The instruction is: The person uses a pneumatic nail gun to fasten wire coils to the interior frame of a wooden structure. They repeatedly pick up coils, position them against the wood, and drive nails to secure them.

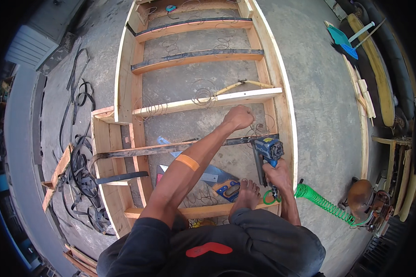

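Observation:
A long wooden frame (287,111) with several cross slats lies on the concrete floor before me. My right hand (278,176) grips a blue and black air nail gun (269,148), its nose near the right end of a slat topped with a black rubber strap (180,147). A green coiled hose (326,207) runs rightward from the gun. My left hand (239,117) is closed above that slat, close to a bare pale slat (180,107); whatever is inside the fist is hidden. Thin wire coil springs (202,96) stand along the slats.
Yellow-handled pliers (259,84) rest by the pale slat. A handsaw (217,177) lies inside the frame near my bare foot (247,196). Black straps (81,184) are heaped on the left. At right are a compressor (363,196) and a teal dustpan (338,36).

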`<action>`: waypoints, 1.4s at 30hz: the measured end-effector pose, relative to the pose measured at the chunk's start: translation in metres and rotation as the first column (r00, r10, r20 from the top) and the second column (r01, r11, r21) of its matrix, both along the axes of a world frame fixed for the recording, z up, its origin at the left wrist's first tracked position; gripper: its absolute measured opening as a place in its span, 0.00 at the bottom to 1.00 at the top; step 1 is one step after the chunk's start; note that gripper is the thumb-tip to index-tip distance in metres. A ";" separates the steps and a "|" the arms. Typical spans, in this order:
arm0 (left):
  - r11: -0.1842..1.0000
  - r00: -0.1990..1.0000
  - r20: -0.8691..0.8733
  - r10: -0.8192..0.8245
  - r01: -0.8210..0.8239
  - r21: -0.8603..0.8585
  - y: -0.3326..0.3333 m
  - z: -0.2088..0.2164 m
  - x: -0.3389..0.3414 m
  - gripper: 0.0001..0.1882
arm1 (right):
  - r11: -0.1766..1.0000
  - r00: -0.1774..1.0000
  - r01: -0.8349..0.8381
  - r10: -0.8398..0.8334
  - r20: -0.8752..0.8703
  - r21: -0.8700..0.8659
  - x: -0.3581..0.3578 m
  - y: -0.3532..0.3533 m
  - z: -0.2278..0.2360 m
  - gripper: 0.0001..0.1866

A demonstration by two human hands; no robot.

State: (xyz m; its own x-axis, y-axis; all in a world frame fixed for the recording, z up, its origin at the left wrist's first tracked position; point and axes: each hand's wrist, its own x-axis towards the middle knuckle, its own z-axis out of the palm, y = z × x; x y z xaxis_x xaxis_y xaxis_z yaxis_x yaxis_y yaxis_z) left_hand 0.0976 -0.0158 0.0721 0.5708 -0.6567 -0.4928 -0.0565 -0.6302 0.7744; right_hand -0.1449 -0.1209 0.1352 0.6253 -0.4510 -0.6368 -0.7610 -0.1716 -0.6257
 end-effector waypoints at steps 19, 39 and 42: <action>0.884 0.929 0.179 -0.324 0.230 0.407 0.417 0.045 -0.137 0.10 | 0.961 0.993 0.097 -0.111 -0.039 -0.258 -0.039 -0.045 0.034 0.15; 0.709 0.880 -0.462 -0.110 0.395 0.584 0.276 -0.102 -0.183 0.18 | 0.964 0.992 0.093 -0.112 -0.062 -0.248 -0.021 -0.047 0.025 0.18; 0.686 0.913 -0.379 -0.152 0.373 0.624 0.288 -0.136 -0.204 0.19 | 0.967 0.992 0.089 -0.107 -0.066 -0.239 -0.010 -0.049 0.030 0.19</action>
